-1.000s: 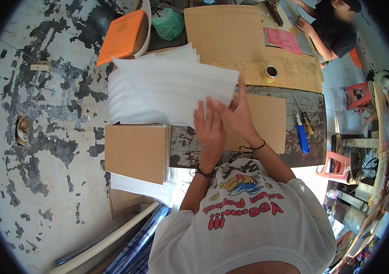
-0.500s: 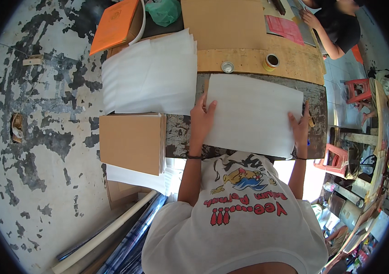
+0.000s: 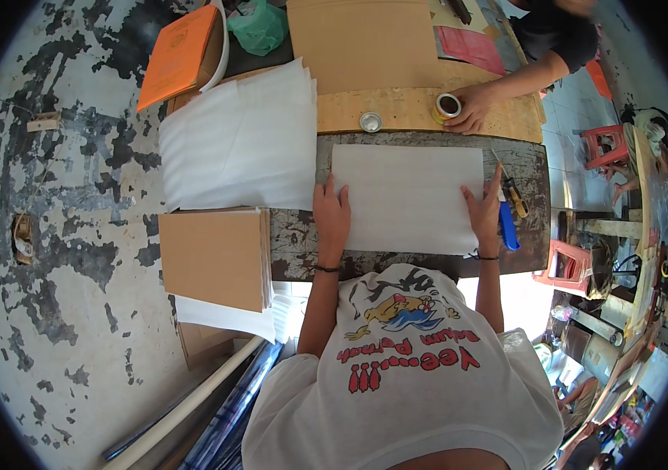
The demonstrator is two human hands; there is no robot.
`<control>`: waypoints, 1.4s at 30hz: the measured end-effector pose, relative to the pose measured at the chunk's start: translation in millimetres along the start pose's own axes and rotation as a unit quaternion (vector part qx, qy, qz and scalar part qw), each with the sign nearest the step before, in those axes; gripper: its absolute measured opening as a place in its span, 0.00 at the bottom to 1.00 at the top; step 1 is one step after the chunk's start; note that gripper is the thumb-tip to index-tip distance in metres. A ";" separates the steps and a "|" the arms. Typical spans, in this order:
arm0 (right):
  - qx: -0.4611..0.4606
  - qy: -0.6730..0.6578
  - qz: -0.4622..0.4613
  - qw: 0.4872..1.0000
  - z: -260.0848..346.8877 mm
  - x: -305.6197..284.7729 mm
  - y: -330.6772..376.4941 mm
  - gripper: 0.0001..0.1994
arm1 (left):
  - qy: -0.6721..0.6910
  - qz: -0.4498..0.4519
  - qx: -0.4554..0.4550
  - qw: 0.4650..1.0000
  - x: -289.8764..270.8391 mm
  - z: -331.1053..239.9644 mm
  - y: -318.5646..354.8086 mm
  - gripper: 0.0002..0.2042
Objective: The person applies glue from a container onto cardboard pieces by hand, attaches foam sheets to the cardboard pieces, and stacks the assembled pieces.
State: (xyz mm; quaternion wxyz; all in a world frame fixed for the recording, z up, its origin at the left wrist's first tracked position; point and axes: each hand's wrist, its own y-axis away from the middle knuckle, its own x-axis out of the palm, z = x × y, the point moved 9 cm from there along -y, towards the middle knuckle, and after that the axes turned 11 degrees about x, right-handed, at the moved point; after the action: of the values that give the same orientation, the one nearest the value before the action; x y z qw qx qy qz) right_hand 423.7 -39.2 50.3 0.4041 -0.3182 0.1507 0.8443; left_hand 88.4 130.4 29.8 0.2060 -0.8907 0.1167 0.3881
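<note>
Workshop: scarred worktable point(image 3: 295, 244), blue-handled tool point(image 3: 509, 227), cardboard stack point(image 3: 212, 260).

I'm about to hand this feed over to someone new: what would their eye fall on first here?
Probably the white sheet on the dark, scuffed table, with the left hand at its left edge and the right hand at its right. Next, perhaps, the bright orange item at the upper left and the co-worker's hand at the small can beyond the sheet.
</note>
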 end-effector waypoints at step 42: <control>-0.069 0.023 -0.019 0.997 7.5 22.4 9.9 0.43 | -0.109 -0.018 0.085 0.990 10.4 -16.9 -7.3 0.22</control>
State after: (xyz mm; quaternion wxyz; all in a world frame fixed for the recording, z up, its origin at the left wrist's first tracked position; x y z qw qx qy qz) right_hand 402.3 -28.5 41.1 0.3935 -0.3673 0.0950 0.8374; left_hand 109.0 128.7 34.5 0.2997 -0.8239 0.1104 0.4682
